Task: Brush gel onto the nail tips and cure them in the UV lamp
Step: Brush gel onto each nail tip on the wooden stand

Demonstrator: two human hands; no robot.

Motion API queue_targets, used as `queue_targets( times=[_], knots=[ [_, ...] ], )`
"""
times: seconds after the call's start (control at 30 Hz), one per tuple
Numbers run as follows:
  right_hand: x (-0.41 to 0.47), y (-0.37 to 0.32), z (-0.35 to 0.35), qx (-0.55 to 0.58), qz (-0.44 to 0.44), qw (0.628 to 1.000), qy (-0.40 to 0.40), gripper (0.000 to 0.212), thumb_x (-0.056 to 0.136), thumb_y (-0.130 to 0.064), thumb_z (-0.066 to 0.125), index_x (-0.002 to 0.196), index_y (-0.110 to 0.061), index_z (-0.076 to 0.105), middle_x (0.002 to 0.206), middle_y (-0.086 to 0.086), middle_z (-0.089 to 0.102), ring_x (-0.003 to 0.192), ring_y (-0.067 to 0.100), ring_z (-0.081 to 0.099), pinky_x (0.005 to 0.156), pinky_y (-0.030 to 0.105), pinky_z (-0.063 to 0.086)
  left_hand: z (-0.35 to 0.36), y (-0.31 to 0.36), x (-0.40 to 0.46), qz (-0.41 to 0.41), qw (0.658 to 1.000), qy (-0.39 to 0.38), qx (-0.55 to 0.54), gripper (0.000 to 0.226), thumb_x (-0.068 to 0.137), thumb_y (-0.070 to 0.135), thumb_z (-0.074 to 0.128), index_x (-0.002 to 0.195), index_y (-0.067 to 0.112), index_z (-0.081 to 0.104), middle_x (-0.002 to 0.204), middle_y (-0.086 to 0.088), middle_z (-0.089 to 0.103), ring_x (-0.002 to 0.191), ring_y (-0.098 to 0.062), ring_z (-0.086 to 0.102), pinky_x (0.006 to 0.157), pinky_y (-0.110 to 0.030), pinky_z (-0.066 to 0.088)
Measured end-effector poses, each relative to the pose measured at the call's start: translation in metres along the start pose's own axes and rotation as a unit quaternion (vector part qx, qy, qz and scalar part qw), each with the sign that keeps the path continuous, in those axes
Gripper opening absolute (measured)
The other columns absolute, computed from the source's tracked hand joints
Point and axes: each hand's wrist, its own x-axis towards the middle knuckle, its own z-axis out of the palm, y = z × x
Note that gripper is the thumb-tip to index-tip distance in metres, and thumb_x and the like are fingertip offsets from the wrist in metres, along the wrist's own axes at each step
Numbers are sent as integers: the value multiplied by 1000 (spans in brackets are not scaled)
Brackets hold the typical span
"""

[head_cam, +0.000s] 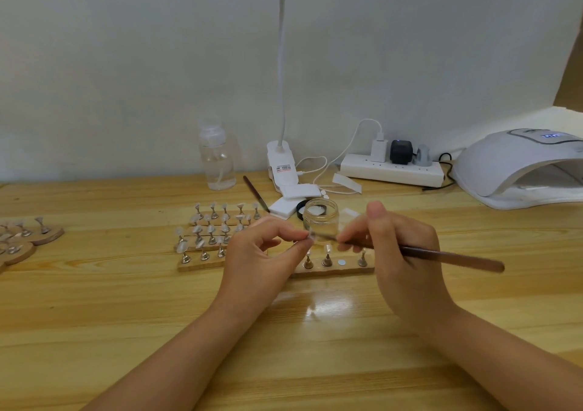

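My left hand pinches a small clear nail tip on its stand between thumb and fingers, above the table. My right hand grips a brown-handled gel brush like a pen, its bristle end touching the nail tip. Just behind them stands an open clear gel jar. Below the hands lies a wooden strip with three tip stands and one bare magnet spot. The white UV lamp sits at the far right, its opening facing left.
Several wooden strips with tip stands lie left of centre, more at the left edge. A second brush, white pads, a clear pump bottle, a clip lamp and a power strip line the back.
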Motion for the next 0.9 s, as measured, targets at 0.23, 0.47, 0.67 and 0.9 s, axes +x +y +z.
queue_targets(
  times=[0.23,0.47,0.67,0.9],
  knots=[
    [-1,-3,0,22,26,999,7,40,87,-39,38,63,-22,65,59,1,66,53,6,61,54,15,47,0,3,-1,-21,1000,0,3,16,70,7,74,69,22,69,71,8,68,78,-7,63,82,-34,52],
    [0,-3,0,56,91,994,38,44,88,-33,40,56,-16,66,53,4,65,48,9,60,51,13,45,0,4,-1,-42,999,4,7,18,71,10,74,68,27,68,75,15,69,77,0,62,82,-30,52],
    [0,-3,1,61,122,990,34,53,91,-41,39,54,-13,66,50,5,63,47,10,59,51,14,46,0,4,-1,-48,999,9,6,20,71,10,74,68,29,67,77,17,68,78,-1,63,82,-31,52],
    [-1,-5,1,55,100,993,19,40,87,-37,45,59,-18,66,57,2,66,53,6,62,56,10,46,1,4,0,-50,999,7,0,21,72,12,73,67,31,66,76,18,68,79,-6,64,80,-39,53]
  ],
)
